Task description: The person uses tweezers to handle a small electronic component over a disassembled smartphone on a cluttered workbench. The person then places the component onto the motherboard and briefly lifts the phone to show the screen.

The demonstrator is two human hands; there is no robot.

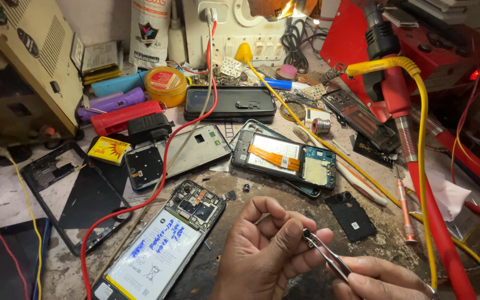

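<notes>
My left hand is at the bottom centre, fingers curled, with thumb and forefinger pinched at the tip of metal tweezers. My right hand grips the tweezers from the lower right. Whatever sits between the tweezer tips is too small to see. Just left of my left hand lies an opened phone showing its white battery and circuit board. Behind my hands sits a second opened phone with an orange flex cable across its battery.
The cluttered bench holds phone frames, a black back cover piece, a small screwdriver, red and yellow cables, a black tray, a round yellow tin and a beige power supply at left.
</notes>
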